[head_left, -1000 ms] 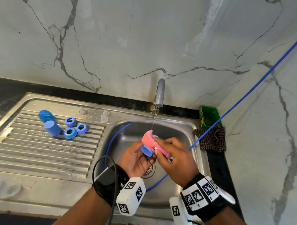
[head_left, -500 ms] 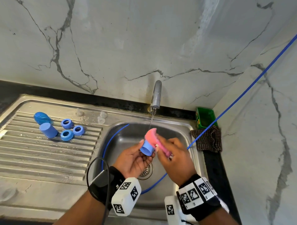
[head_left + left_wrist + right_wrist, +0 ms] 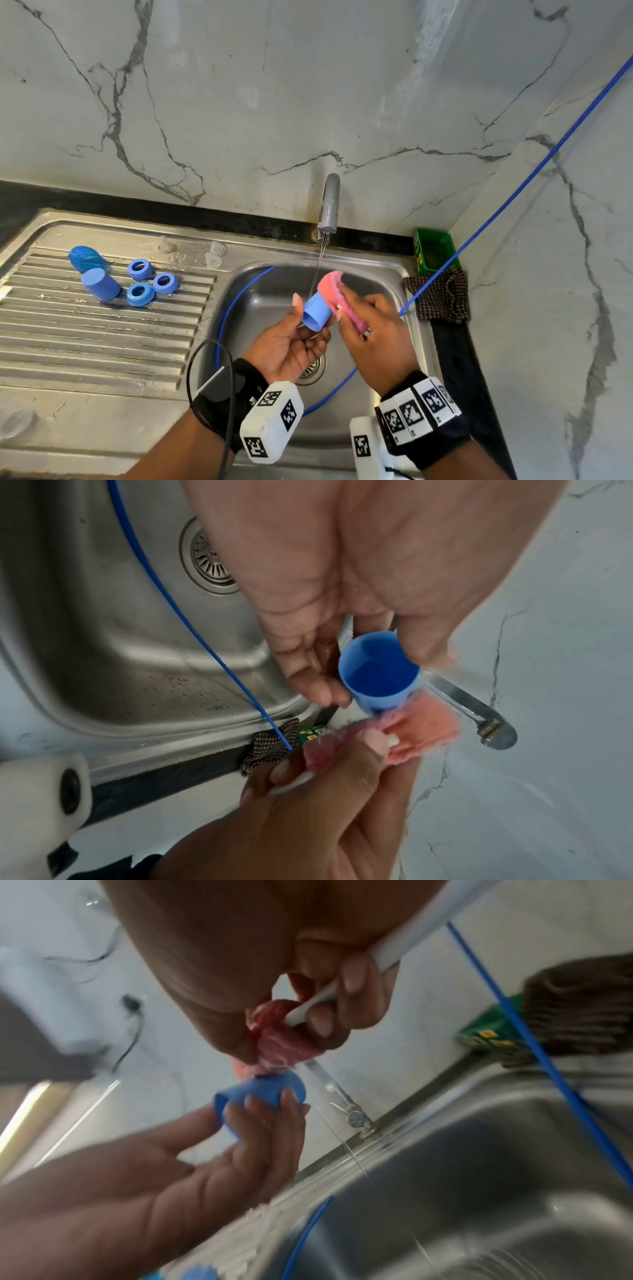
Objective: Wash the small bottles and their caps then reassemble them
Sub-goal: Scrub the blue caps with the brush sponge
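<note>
Over the sink basin [image 3: 383, 270] my left hand [image 3: 291, 337] pinches a small blue cap [image 3: 317, 312] between thumb and fingertips, its open mouth turned toward me [image 3: 378, 668]. My right hand [image 3: 371, 329] grips a pink sponge brush [image 3: 334, 287] by its white handle [image 3: 346, 980] and presses the sponge against the cap's closed end [image 3: 270, 1088]. A thin stream runs from the tap [image 3: 329, 202] just behind the cap. On the drainboard [image 3: 85, 335] lie another blue cap [image 3: 100, 284], a blue bottle [image 3: 86, 259] and three blue rings [image 3: 150, 282].
A few clear nipple-like parts [image 3: 212, 255] sit on the sink's back rim. A blue hose [image 3: 513, 190] crosses from the upper right into the basin near the drain [image 3: 313, 371]. A checked cloth [image 3: 440, 294] and a green box [image 3: 433, 251] stand at the right corner.
The sponge has slid from covering the cap's top toward its right side. My left thumb has lifted higher along the cap. Both hands stay over the basin.
</note>
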